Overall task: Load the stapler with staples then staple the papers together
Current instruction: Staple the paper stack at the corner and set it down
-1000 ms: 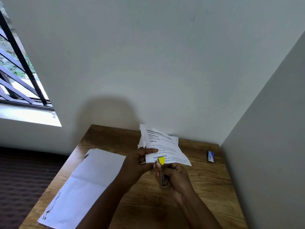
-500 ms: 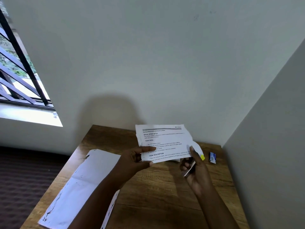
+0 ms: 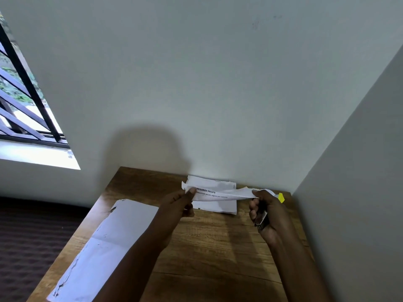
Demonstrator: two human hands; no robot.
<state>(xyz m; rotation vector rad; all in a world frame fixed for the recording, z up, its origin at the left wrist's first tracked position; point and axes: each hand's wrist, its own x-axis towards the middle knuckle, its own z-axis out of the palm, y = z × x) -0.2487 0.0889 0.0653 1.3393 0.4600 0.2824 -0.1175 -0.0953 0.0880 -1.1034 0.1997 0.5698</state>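
Printed white papers (image 3: pixel 214 194) hang above the far side of the wooden table (image 3: pixel 209 247). My left hand (image 3: pixel 180 203) pinches their left edge between thumb and fingers. My right hand (image 3: pixel 267 211) grips a small stapler (image 3: pixel 261 217), metal with a yellow tip (image 3: pixel 281 197), and its thumb also presses the papers' right end. The top sheet is folded over, so it shows edge-on, and a lower sheet hangs beneath it. The stapler's jaw is hidden by my fingers.
A large white sheet (image 3: pixel 102 249) lies along the table's left side and runs off the near edge. Walls close off the table at the back and right. A barred window (image 3: pixel 24 101) is at the left.
The papers have tipped from facing me to nearly flat, with a different sheet showing. My right hand moved right with the stapler and took the papers' right end. The small blue box is out of sight.
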